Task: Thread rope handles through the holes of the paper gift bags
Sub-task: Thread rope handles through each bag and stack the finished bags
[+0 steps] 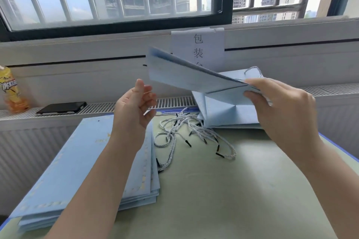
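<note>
Our right hand point(279, 103), in the right middle of the frame, pinches a flat-folded pale blue paper gift bag point(186, 77) by one end, thumb on top and fingers curled beneath, so the bag juts up and toward the centre of the frame in mid-air. Our left hand point(136, 106), just left of centre, holds nothing; its fingers are loosely curled and close to the bag's free edge without touching it. We cannot tell whether this bag already carries a rope.

Below the hands, at the centre, a tangle of white twisted rope handles with black tips point(194, 134) lies on the pale green tabletop point(223, 190). A stack of flat blue bags point(81, 163) fills the lower left, and a bag standing part-opened point(229, 112) sits behind the ropes, a loop of rope showing at its top.

We judge the main risk to be the one-ended grip: the bag could sag or crease when we press a tip at a hole. Pulling one rope from that knot may drag others off the table.
</note>
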